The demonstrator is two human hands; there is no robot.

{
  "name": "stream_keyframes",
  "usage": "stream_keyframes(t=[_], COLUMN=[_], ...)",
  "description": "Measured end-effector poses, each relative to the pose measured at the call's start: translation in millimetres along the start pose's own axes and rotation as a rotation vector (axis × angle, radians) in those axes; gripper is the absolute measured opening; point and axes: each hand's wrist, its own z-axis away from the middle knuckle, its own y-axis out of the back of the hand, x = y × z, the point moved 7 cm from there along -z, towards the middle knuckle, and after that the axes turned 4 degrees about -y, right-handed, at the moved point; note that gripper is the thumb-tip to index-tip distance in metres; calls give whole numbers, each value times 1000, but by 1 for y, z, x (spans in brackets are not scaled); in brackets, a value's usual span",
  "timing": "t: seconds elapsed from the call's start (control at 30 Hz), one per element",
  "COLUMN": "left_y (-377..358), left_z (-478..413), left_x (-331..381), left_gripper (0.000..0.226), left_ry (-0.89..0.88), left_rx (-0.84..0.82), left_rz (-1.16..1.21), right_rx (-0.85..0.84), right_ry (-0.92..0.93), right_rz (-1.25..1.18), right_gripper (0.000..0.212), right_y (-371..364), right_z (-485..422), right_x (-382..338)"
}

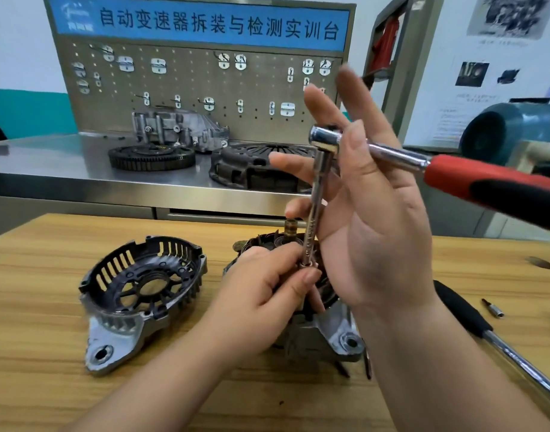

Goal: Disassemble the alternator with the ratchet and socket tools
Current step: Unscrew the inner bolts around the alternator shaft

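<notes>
Left hand [261, 285] pinching lower end of long socket [314, 219] on alternator [329, 325] mid-tabletop [49, 307], right hand [376, 229] spread flat against ratchet [325, 140], removed housing [136, 294] open side up toward left edge.

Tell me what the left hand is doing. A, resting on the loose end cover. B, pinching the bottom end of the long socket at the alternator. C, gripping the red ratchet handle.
B: the left hand pinches the lower end of the long socket, right at the top of the alternator.
</notes>
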Motion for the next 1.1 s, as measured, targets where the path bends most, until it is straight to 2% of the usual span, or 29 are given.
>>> stream_keyframes(t=[0.23, 0.3, 0.43, 0.57, 0.73, 0.9, 0.97, 1.03, 1.1], left_y=[0, -1, -1, -1, 0, -2, -2, -4, -5], left_z=[2, 2, 4, 3, 4, 2, 2, 2, 3], left_x=[-1, -1, -5, -4, -2, 0, -2, -4, -5], left_gripper=[44, 42, 42, 42, 29, 22, 24, 33, 39], left_ry=[-2, 7, 68, 68, 43, 9, 23, 51, 62], left_rx=[0, 12, 34, 21, 41, 7, 17, 12, 17], left_rz=[52, 58, 74, 57, 125, 69, 71, 78, 62], right_rx=[-41, -44, -1, -37, -90, -105, -90, -62, -53], right_ry=[-244, -233, -85, -6, -131, -258, -231, -107, 40], right_rz=[-161, -136, -6, 55, -130, -224, -178, -36, 129], right_gripper=[51, 48, 32, 31, 34, 51, 44, 32, 30], right_y=[4, 4, 5, 3, -1, 0, 2, 6, 6], right_z=[0, 0, 0, 0, -2, -1, -1, -2, -1], right_x=[17, 16, 3, -4, 3, 14, 13, 3, -8])
